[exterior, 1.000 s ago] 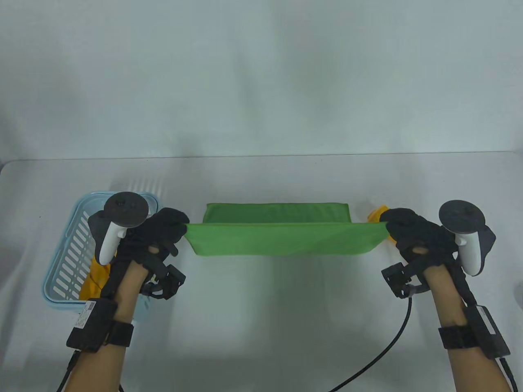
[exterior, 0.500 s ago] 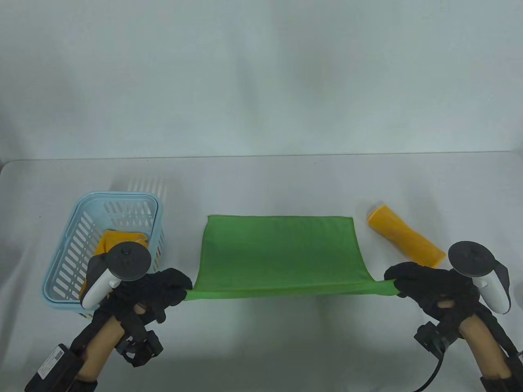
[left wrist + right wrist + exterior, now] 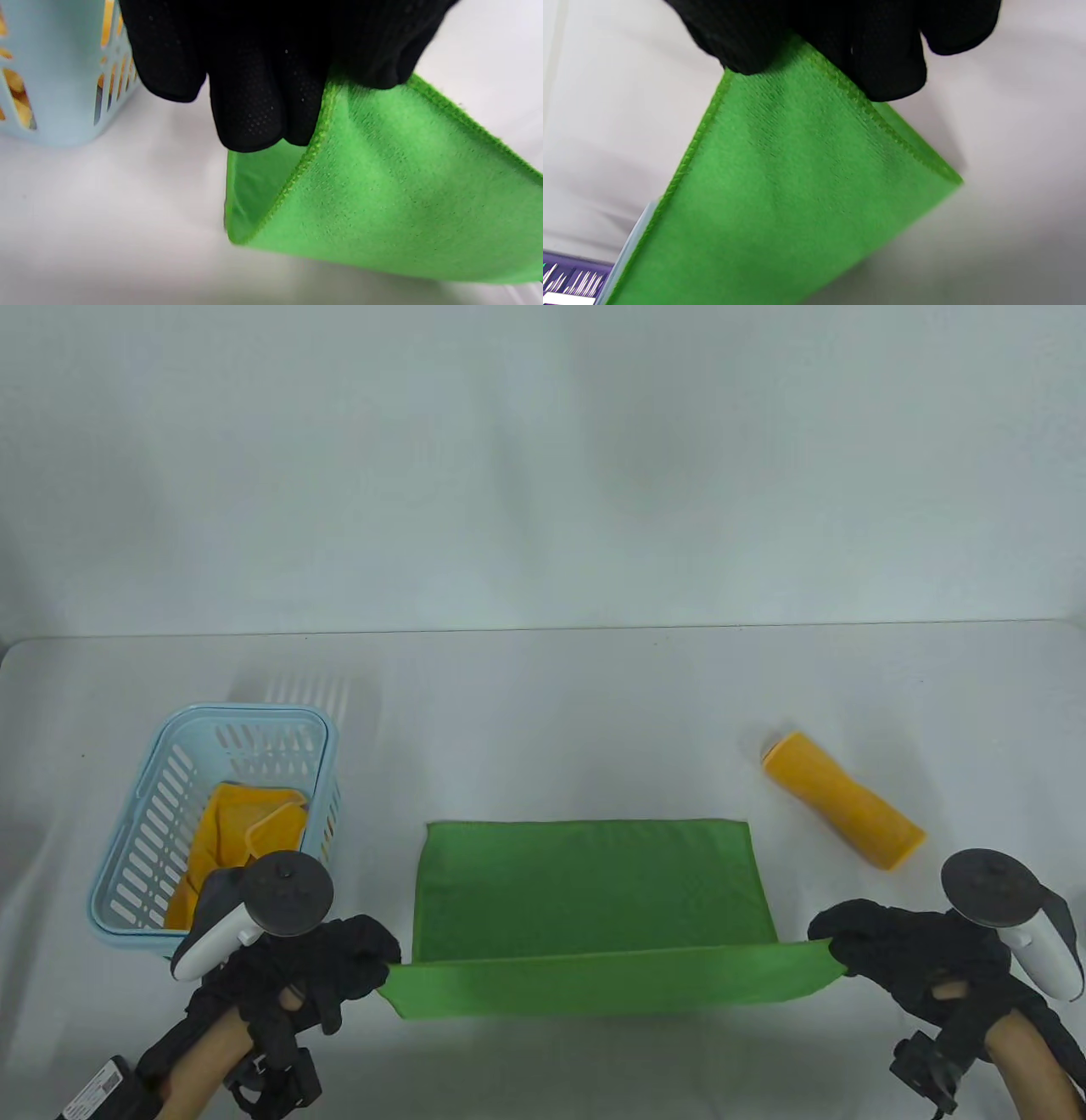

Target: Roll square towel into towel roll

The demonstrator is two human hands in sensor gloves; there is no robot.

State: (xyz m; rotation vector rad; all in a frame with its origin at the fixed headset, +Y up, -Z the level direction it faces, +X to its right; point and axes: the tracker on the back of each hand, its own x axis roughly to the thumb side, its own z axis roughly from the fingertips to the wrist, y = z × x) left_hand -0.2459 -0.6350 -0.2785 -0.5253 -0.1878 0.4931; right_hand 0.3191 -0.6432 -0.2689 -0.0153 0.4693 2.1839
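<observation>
The green square towel (image 3: 585, 891) lies mostly flat on the white surface (image 3: 543, 704), its near edge lifted and stretched between both hands. The left hand (image 3: 327, 963) pinches the near left corner, fingers (image 3: 254, 93) curled round the hem; the right hand (image 3: 908, 954) pinches the near right corner likewise. An orange towel roll (image 3: 844, 810) lies beyond the right hand. A light blue basket (image 3: 161, 806) holding orange cloth (image 3: 225, 836) stands at the left.
</observation>
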